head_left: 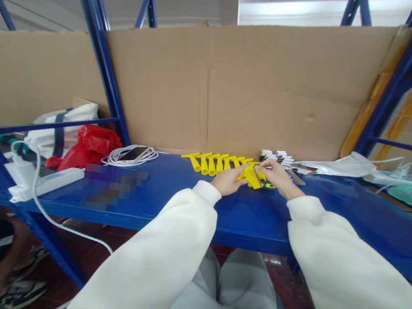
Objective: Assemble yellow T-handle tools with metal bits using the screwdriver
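Observation:
My left hand (228, 179) grips a yellow T-shaped scraper (252, 178) above the blue shelf (180, 197). Fingers of my right hand (275, 175) are closed together at the scraper's right edge; whatever they pinch is too small to make out. A row of several like yellow scrapers (212, 165) lies to the left and behind, handles pointing toward me. Just under my right hand is a green and yellow tool (269, 185), partly hidden. Behind that hand stand several small white and dark pieces (278, 156), with thin flat metal pieces (296, 177) to their right.
A coiled white cable (132, 156), a red plastic bag (89, 145) and a white power strip (55, 181) lie left. Cardboard (278, 88) walls the back between blue posts. On the right lie a white bag (351, 166) and cables. Another person's legs show low left.

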A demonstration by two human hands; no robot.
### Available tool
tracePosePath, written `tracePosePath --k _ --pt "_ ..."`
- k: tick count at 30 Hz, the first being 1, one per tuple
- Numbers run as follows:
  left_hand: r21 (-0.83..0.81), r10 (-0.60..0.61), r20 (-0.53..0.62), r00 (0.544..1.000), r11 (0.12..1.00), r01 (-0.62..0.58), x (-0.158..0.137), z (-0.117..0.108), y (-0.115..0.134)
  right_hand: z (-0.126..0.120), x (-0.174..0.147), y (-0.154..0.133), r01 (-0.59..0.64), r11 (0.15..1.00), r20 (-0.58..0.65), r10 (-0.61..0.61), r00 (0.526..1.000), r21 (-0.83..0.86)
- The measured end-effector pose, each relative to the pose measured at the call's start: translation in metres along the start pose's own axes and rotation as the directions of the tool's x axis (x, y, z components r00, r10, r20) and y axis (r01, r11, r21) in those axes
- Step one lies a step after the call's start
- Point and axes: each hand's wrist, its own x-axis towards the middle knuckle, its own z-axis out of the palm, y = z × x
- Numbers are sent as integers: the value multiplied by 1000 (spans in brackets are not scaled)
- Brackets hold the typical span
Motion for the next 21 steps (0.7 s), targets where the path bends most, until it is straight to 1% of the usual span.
tracePosePath --k 2,3,4,5,6,8,10,12,17,21 --pt "3 35 1 999 999 -35 0 -1 0 -10 7 2 35 993 -96 -46 994 -113" --pt "8 50 4 999 999 -50 -1 -1 0 -17 10 4 31 976 -145 -63 987 -215" --pt "14 59 8 998 998 -59 -1 -1 0 -25 12 6 21 940 -158 -79 984 -342" --pt "19 64 11 998 998 -65 -1 -2 0 -34 14 8 -3 886 -172 -87 981 -464" --pt "20 66 13 998 998 -67 -2 -2 0 -42 14 10 -42 827 -180 -72 981 -561" --pt "12 65 11 998 998 -65 -2 -3 0 -56 15 15 -163 714 -177 55 983 -681" --pt "-7 61 7 998 998 -61 -2 -2 -1 -64 14 20 -221 627 -159 155 975 -747" --pt "-23 55 6 998 998 -55 -2 -2 -1 -67 14 23 -215 580 -121 197 973 -786" --pt "-18 33 29 999 999 -32 -3 -4 1 -63 15 24 -105 560 0 183 983 -822" --pt "20 32 43 999 999 -33 -4 -5 3 -59 12 21 -85 534 32 205 978 -841"
